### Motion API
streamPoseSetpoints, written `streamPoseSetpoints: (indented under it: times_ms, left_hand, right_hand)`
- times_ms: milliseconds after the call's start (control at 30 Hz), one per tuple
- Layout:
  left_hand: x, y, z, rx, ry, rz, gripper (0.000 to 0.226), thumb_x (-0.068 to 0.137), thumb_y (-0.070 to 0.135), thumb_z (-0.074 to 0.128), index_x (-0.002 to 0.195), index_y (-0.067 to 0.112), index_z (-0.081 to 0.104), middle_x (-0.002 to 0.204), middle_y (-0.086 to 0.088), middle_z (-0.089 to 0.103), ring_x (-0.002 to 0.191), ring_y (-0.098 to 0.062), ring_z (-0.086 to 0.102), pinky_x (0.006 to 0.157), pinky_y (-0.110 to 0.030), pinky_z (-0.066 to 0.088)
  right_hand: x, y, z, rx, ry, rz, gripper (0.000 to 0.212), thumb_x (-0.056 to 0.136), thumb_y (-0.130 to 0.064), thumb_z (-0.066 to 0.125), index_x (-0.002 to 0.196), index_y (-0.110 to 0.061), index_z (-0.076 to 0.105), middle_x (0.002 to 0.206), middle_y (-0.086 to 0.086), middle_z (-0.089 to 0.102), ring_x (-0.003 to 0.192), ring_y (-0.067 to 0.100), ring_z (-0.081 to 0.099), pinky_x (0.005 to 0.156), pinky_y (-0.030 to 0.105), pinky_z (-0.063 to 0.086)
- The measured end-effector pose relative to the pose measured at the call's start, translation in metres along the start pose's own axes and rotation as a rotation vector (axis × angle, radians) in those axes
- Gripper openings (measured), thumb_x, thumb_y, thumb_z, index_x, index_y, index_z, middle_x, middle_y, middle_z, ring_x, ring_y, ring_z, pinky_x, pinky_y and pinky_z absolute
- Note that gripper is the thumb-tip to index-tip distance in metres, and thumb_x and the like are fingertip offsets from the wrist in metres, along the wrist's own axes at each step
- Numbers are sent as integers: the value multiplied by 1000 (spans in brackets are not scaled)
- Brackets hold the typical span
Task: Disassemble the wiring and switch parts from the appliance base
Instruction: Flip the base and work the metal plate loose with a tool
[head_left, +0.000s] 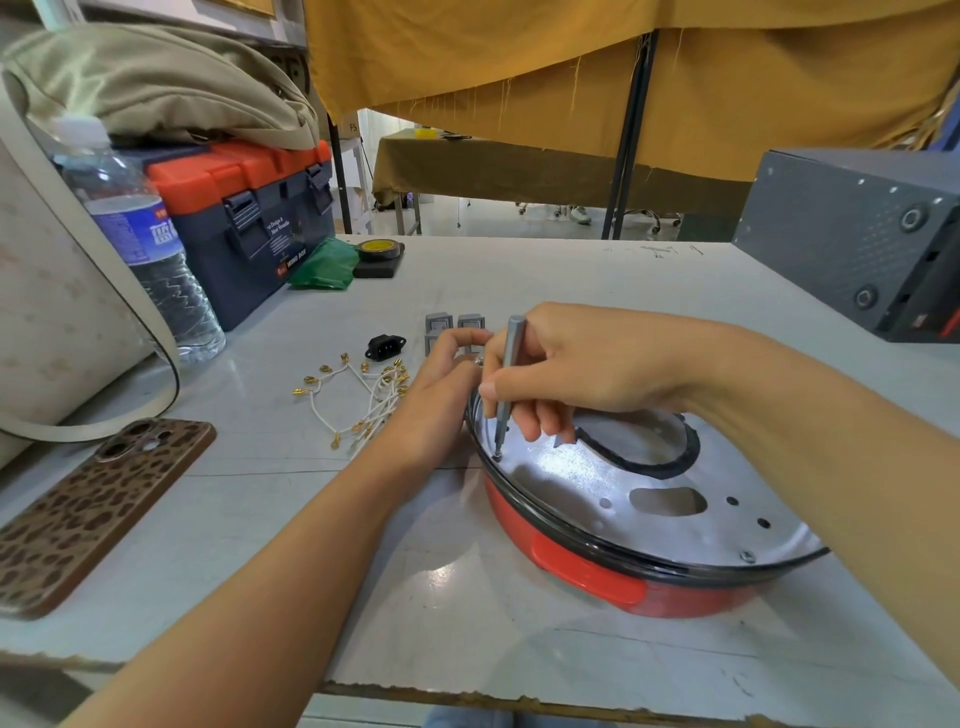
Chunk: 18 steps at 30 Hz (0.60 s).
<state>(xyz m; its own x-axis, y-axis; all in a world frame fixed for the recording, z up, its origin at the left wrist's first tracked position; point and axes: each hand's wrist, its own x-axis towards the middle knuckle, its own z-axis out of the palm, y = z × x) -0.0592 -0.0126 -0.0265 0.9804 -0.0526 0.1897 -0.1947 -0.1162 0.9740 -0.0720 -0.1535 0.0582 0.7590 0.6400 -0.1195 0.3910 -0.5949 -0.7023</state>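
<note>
The red appliance base (582, 564) lies on the table with its silver metal plate (587, 483) facing up. My right hand (576, 364) grips a grey screwdriver (508, 379), held upright with its tip on a screw (497, 458) at the plate's left edge. My left hand (441, 384) rests against the base's far left rim, fingers curled. Loose white wires with gold terminals (363, 400) lie left of the base. Grey switches (454, 325) and a black power socket (385, 347) sit behind my left hand.
A phone in a spotted case (98, 509) lies at the left. A water bottle (140, 244), a navy and orange toolbox (249, 218) and a tape roll (379, 252) stand at the back left. A dark metal box (857, 244) sits at the right. The table's front edge (467, 696) is close.
</note>
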Motion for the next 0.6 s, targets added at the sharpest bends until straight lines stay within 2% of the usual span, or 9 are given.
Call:
streamPoseSetpoints:
  times_ms: [67, 133, 233, 333, 433, 600]
  left_hand:
    - [0, 0, 0, -18, -11, 2, 19, 96, 14, 40, 110, 18, 52, 74, 11, 68, 68, 7, 62, 58, -9, 47]
    - [0, 0, 0, -22, -19, 3, 20, 97, 15, 39, 112, 18, 52, 77, 10, 68, 71, 4, 63, 60, -10, 48]
    - [0, 0, 0, -15, -18, 4, 22, 97, 16, 40, 115, 18, 52, 86, 3, 68, 71, 5, 63, 60, -9, 48]
    - [0, 0, 2, 7, 3, 33, 22, 97, 18, 41, 115, 16, 52, 88, 1, 65, 69, 9, 61, 60, -7, 47]
    - [-1, 1, 2, 5, 6, 41, 18, 96, 19, 41, 110, 16, 52, 86, 4, 64, 68, 10, 61, 59, -7, 46]
    - [0, 0, 1, -32, -13, 1, 23, 96, 19, 41, 117, 16, 51, 91, 4, 65, 73, 6, 62, 62, -9, 47]
  right_hand:
    - [1, 2, 3, 10, 21, -6, 19, 96, -14, 50, 82, -5, 60, 51, 1, 56, 40, 8, 45, 48, 26, 44]
    - [2, 6, 7, 43, 61, -8, 17, 96, -15, 50, 82, -8, 56, 50, -2, 54, 41, 9, 42, 46, 24, 39]
    - [3, 15, 11, 137, 142, -37, 17, 95, -17, 54, 92, -1, 59, 50, 0, 55, 40, 6, 41, 41, 18, 36]
    - [2, 19, 13, 230, 190, -74, 24, 94, -27, 57, 84, -6, 62, 50, 5, 57, 40, 8, 43, 40, 17, 37]
    - [2, 19, 16, 181, 258, -105, 32, 94, -31, 55, 75, -7, 62, 48, 5, 58, 38, 9, 45, 39, 19, 39]
    - [1, 19, 14, 104, 236, -80, 30, 99, -24, 48, 80, -6, 62, 47, 0, 58, 38, 5, 47, 42, 19, 43]
